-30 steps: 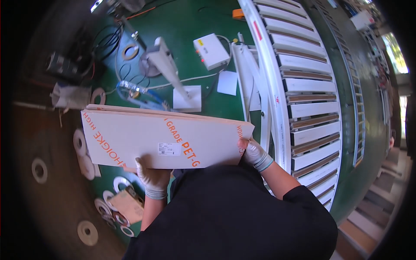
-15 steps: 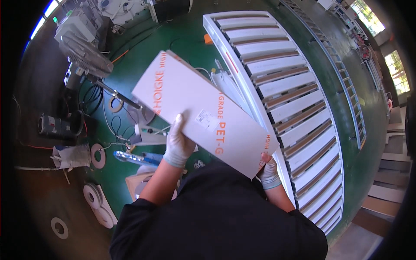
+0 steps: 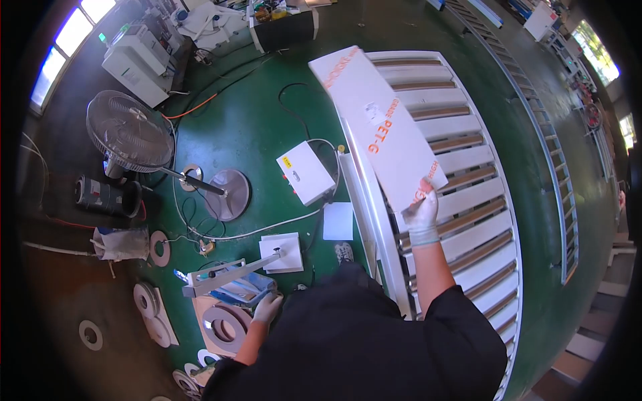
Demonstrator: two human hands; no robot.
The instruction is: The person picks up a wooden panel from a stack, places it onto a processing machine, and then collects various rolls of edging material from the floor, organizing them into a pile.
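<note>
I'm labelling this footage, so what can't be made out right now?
Head view:
Right hand: most fingers hidden under the white panel.
Conveyor: some slats covered by the panel.
Left hand: contact with the blue object too blurred to tell.
Legs: mostly hidden by the black shirt.

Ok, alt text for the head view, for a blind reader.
A gloved right hand grips the near end of a flat white package with orange lettering, over a white slatted table. The gloved left hand is low beside a blue item; a fan stands on a green floor.
</note>
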